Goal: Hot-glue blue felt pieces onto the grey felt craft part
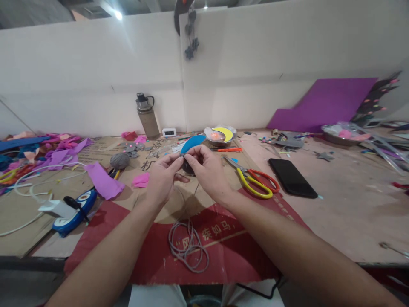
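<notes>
Fingers (175,159) pinched closed: left hand (163,175), right hand (206,170), on dark piece (188,168).

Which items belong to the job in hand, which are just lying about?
In the job:
small dark piece pinched between left hand and right hand
blue curved piece
coiled thin grey cord
probably metal scissors, red-and-yellow handles

Lying about:
black rectangular phone
large purple sheet
small white clock

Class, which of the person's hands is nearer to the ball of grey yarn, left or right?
Left. The left hand is to the right of the ball of grey yarn, not touching it; the right hand is farther right, beyond the left hand.
</notes>
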### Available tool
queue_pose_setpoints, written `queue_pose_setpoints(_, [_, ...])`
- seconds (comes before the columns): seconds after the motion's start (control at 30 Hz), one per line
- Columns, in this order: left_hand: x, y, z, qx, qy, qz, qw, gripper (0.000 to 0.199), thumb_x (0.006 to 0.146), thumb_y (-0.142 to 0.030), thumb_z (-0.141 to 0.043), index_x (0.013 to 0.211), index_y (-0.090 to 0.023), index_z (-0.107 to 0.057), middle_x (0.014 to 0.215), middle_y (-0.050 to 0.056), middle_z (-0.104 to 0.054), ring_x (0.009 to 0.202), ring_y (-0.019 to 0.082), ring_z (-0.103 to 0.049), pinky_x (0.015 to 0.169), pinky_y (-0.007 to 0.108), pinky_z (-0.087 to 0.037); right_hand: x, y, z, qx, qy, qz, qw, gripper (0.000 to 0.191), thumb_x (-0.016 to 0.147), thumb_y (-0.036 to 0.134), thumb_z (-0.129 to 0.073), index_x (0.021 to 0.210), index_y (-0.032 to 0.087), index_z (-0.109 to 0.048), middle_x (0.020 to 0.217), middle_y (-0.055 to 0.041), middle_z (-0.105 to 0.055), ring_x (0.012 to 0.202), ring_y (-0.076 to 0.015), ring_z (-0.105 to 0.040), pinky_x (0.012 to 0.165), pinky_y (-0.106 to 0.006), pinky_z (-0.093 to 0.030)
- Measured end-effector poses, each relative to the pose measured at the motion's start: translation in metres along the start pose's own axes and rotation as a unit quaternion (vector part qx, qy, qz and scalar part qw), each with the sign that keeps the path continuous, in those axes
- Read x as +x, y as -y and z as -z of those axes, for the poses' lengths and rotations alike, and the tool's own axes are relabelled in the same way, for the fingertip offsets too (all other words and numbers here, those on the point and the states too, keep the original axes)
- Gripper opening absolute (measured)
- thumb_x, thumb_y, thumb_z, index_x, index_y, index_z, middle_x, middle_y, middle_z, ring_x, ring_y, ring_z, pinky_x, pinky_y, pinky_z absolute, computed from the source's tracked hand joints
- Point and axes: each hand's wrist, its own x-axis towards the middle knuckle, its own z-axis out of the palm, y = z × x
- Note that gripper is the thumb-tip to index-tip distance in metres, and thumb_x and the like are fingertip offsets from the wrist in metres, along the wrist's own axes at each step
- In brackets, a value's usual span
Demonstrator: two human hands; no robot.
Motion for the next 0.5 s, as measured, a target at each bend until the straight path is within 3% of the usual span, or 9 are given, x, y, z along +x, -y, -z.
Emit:
queue_pose_setpoints(0.2, [0.0000,-0.0030,-0.0028,-0.019,-0.027,0.017,0.999,0.026,0.067,-0.029,-0.079,0.085,-0.016,-0.066,0.079,0.002,-0.067,0.068,0.013,-0.064,0.055,0.025,-0.057,0.0001,-0.0004,-0.0004,-0.001,-0.001,-0.004,1.000,0.010,0.084,0.028,-0.057,0.078,0.020,-0.055,0.075,0.0004,-0.057,0.068,-0.0118,-0.051,0.067,-0.029,-0.043])
queue_pose_setpoints(0.5, [0.0031,0.0045,0.0003,-0.039,-0.016,-0.003,0.999,0.021,0.069,-0.027,-0.077,0.083,-0.015,-0.068,0.084,0.004,-0.070,0.077,0.014,-0.068,0.074,0.030,-0.059,0.0013,-0.0044,0.0000,-0.005,-0.003,-0.012,1.000,0.013,0.083,0.031,-0.058,0.079,0.019,-0.056,0.075,0.0001,-0.060,0.067,-0.0114,-0.052,0.063,-0.027,-0.044])
